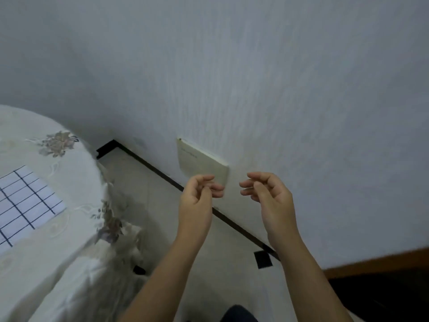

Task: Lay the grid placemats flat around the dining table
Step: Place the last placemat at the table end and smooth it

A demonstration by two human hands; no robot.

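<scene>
Head view: left hand [197, 198] and right hand [271, 196], loosely curled, empty, hang over floor [144, 182] between table [58, 263] and wall [301, 89]. Placemat [25, 201] lies flat, cut off at left.

Dining table [99, 173] at the left under a pale flowered tablecloth [60, 282], one grid placemat [25, 201] on top

The cloth covers all of the top that shows and hangs in folds past the rounded edge toward the floor [148, 187]; faded flower sprigs sit near the rim; the placemat, white with dark lines, lies flat on the cloth with one corner near the edge, its left part cut off from view; the pale floor beside the table bears a black square patch [263, 259]
</scene>
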